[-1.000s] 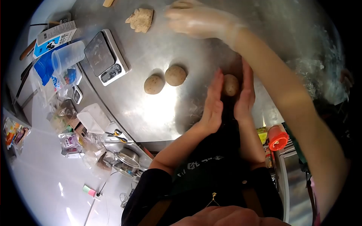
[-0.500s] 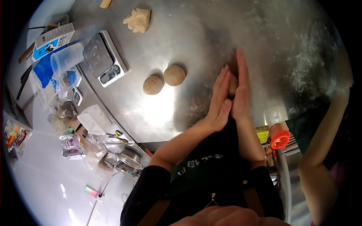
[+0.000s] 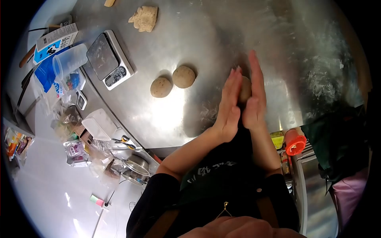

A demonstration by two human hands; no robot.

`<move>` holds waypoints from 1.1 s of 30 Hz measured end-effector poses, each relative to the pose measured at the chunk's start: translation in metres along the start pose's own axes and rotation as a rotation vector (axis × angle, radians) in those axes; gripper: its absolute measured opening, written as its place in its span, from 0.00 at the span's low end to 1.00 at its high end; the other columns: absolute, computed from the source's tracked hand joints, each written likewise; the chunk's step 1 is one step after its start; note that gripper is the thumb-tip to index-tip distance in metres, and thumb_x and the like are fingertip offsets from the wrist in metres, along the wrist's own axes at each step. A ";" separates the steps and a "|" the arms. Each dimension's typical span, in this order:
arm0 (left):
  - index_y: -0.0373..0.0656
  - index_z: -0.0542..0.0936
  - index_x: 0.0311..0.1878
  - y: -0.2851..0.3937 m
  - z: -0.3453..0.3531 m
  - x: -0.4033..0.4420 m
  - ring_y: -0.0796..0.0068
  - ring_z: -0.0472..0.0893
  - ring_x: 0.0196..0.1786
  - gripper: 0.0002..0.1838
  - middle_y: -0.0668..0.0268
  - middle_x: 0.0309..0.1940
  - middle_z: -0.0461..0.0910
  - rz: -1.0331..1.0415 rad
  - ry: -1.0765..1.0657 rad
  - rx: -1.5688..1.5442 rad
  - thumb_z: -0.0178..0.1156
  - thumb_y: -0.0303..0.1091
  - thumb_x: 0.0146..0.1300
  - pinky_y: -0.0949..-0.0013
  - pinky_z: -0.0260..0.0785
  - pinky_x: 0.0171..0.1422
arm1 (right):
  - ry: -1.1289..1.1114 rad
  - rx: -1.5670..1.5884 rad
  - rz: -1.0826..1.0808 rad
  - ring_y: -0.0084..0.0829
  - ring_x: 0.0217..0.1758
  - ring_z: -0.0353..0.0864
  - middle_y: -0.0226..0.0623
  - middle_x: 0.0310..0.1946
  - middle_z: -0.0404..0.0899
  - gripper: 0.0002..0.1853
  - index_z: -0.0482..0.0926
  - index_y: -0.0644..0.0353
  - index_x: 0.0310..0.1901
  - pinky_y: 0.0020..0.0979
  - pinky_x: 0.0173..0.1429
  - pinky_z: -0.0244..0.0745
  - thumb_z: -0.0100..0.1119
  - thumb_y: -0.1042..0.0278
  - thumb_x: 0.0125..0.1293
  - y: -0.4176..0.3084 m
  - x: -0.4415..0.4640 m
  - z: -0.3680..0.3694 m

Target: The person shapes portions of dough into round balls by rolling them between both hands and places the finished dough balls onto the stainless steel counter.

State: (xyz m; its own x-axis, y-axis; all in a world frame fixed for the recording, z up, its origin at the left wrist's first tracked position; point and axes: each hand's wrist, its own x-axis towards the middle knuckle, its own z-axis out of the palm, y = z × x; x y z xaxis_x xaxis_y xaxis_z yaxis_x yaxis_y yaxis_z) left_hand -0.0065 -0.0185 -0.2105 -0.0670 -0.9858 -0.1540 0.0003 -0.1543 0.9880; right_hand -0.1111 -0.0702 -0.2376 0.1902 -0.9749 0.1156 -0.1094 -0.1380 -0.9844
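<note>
A speckled tan dough ball (image 3: pixel 245 90) sits between my palms, low over the metal table, partly covered by my hands. My left hand (image 3: pixel 228 105) presses along its left side with the fingers straight and together. Along its right side stands my right hand (image 3: pixel 256 93), fingers straight and pointing away from me. To the left, two round dough balls rest close together: one dough ball (image 3: pixel 161 87) and a second dough ball (image 3: pixel 183 77). Farther off lies a rough-edged lump of dough (image 3: pixel 144 19).
A digital scale (image 3: pixel 115 63) stands left of the dough. Beyond it are a milk carton (image 3: pixel 55 41), a clear plastic jug (image 3: pixel 69 59), a white container (image 3: pixel 99 125) and scissors (image 3: pixel 126 142). A red tub (image 3: pixel 295 143) is below the table edge; another person's pink clothing (image 3: pixel 351 194) shows at right.
My palms have parted slightly, and more of the dough ball shows between them. At the right, the other person's bare arm has gone out of view; dark and pink clothing shows there.
</note>
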 end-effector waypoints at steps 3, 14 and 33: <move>0.29 0.45 0.77 -0.007 -0.005 0.012 0.49 0.43 0.81 0.40 0.46 0.79 0.42 -0.016 0.028 0.021 0.31 0.55 0.77 0.55 0.35 0.82 | 0.019 -0.031 0.004 0.51 0.80 0.51 0.58 0.76 0.51 0.45 0.50 0.74 0.74 0.43 0.79 0.46 0.30 0.35 0.75 0.007 0.001 -0.003; 0.33 0.42 0.79 -0.034 0.015 -0.020 0.48 0.39 0.82 0.41 0.46 0.80 0.38 0.065 0.116 0.046 0.30 0.58 0.77 0.52 0.32 0.82 | 0.044 0.018 0.089 0.51 0.80 0.48 0.55 0.77 0.49 0.48 0.48 0.73 0.75 0.44 0.80 0.41 0.27 0.31 0.73 0.008 -0.001 0.005; 0.37 0.64 0.71 -0.001 -0.004 0.007 0.44 0.61 0.73 0.36 0.47 0.70 0.62 0.197 0.039 0.393 0.64 0.34 0.60 0.53 0.56 0.76 | 0.101 -0.253 0.056 0.52 0.76 0.58 0.55 0.74 0.58 0.39 0.58 0.70 0.73 0.44 0.78 0.51 0.34 0.41 0.76 -0.006 -0.020 -0.031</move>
State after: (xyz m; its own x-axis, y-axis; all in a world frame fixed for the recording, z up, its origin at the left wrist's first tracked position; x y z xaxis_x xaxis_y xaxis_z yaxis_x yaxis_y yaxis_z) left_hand -0.0031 -0.0254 -0.2128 -0.0657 -0.9968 0.0453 -0.3712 0.0666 0.9262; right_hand -0.1440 -0.0550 -0.2297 0.0798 -0.9930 0.0876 -0.3593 -0.1106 -0.9266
